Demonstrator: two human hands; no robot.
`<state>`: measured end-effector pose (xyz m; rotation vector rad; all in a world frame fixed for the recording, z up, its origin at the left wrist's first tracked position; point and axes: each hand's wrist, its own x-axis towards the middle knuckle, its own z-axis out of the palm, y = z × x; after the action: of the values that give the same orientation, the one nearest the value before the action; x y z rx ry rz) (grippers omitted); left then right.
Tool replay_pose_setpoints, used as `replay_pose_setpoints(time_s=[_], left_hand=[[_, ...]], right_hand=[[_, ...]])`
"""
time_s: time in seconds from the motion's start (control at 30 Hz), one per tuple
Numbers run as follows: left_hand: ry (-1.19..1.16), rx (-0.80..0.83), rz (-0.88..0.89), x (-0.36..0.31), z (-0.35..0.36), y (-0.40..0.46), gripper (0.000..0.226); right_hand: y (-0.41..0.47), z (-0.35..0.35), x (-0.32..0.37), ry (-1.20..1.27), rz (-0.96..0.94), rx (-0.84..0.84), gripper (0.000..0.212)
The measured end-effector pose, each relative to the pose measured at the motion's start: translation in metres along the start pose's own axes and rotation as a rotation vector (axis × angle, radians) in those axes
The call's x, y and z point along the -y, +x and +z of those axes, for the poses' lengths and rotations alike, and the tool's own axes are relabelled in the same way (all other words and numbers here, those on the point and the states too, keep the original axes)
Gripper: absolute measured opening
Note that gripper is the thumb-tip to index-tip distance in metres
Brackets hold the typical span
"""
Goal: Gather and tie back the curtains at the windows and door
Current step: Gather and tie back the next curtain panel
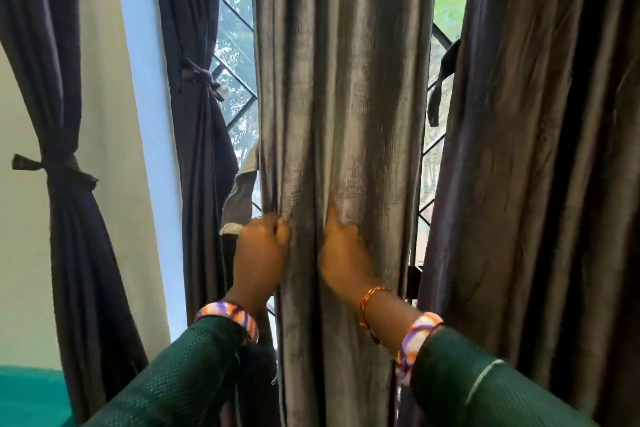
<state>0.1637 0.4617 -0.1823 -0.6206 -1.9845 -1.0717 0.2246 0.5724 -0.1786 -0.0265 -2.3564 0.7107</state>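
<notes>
A grey velvety curtain (346, 80) hangs in loose folds in front of the barred window (239, 55). My left hand (261, 250) grips the curtain's left edge, fingers curled round a fold. My right hand (341, 253) sits in the middle folds, thumb up against the cloth, its fingers hidden inside a fold. A grey tie strip (240, 194) hangs loose just above and left of my left hand. Left of it, a dark curtain (204, 149) is tied with a knotted band (201, 74).
At far left another dark curtain (69, 218) is tied back against a pale wall (114, 114). A wide dark curtain (540, 149) hangs untied at right, with a loose dark strip (441, 83) beside it. A teal surface (31, 395) shows at bottom left.
</notes>
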Motion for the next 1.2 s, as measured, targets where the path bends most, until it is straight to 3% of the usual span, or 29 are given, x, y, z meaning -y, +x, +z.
replay_pose_setpoints(time_s=[0.3, 0.4, 0.47, 0.53, 0.63, 0.7, 0.8, 0.87, 0.97, 1.07, 1.2], left_hand=[[-0.152, 0.014, -0.051, -0.033, 0.012, -0.027, 0.035], [-0.168, 0.087, -0.016, -0.04, 0.014, -0.03, 0.045], [-0.125, 0.097, 0.002, -0.041, 0.016, -0.029, 0.047], [-0.08, 0.054, -0.024, -0.038, 0.02, -0.024, 0.037], [-0.056, 0.038, -0.086, -0.027, 0.019, -0.016, 0.041], [0.013, 0.043, -0.111, -0.015, 0.013, -0.01, 0.043], [0.084, 0.032, -0.13, 0.0, 0.003, -0.003, 0.027], [0.105, 0.035, -0.14, 0.005, -0.002, -0.002, 0.023], [0.126, 0.043, -0.143, 0.009, -0.003, -0.002, 0.022], [0.152, 0.046, -0.132, 0.011, -0.001, -0.003, 0.021], [0.162, 0.056, -0.117, 0.011, 0.005, -0.003, 0.02]], right_hand=[[-0.017, 0.039, -0.012, 0.123, -0.007, 0.06, 0.062], [-0.021, 0.032, -0.018, 0.261, 0.11, 0.094, 0.036], [-0.023, 0.023, -0.022, 0.168, 0.16, 0.141, 0.028], [-0.021, 0.014, -0.025, 0.031, 0.022, 0.238, 0.037], [-0.017, 0.0, -0.03, 0.073, -0.124, 0.362, 0.083], [-0.011, -0.011, -0.04, 0.032, -0.079, 0.186, 0.086], [-0.001, -0.032, -0.056, -0.015, 0.133, -0.12, 0.073], [0.009, -0.038, -0.064, -0.05, 0.297, -0.122, 0.065], [0.022, -0.035, -0.07, -0.045, 0.376, -0.12, 0.068], [0.038, -0.03, -0.073, 0.159, 0.46, -0.154, 0.077], [0.04, -0.021, -0.061, 0.161, 0.39, -0.137, 0.043]])
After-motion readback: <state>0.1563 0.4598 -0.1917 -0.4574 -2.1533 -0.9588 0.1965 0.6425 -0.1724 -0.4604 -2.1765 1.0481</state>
